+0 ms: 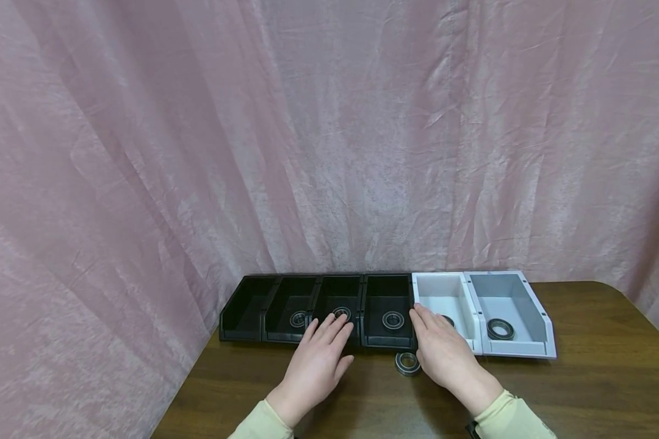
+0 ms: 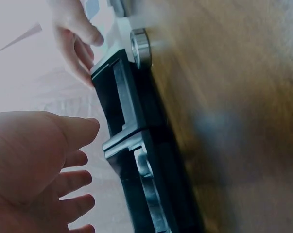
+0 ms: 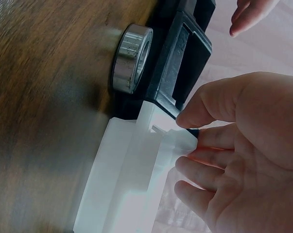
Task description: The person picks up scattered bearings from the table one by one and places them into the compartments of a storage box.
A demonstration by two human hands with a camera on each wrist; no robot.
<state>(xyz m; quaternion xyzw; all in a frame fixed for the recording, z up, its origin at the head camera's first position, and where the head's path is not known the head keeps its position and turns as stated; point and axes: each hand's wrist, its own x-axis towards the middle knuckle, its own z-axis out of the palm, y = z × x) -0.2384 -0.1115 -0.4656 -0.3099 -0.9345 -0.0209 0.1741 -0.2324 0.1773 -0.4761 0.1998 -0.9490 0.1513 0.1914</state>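
My left hand (image 1: pixel 320 367) hovers at the front of the black bins with its fingers straight and spread, holding nothing. Beneath its fingertips lies a bearing (image 1: pixel 341 310), partly hidden. My right hand (image 1: pixel 449 358) reaches over the near left corner of the white bin (image 1: pixel 442 286). Its thumb and fingers (image 3: pixel 197 172) are at that corner, loosely bent; whether they press on it I cannot tell. Beside this hand a metal ball bearing (image 3: pixel 129 63) lies on the table, just in front of the black bin (image 1: pixel 381 341) that holds another bearing (image 1: pixel 393 327).
The bins stand in a row along the back of the wooden table (image 1: pixel 598 372). A black bin at the left holds a bearing (image 1: pixel 298 326); the grey bin (image 1: pixel 494 286) at the right holds a dark-rimmed one (image 1: pixel 500 338). Pink curtain (image 1: pixel 362 134) hangs behind.
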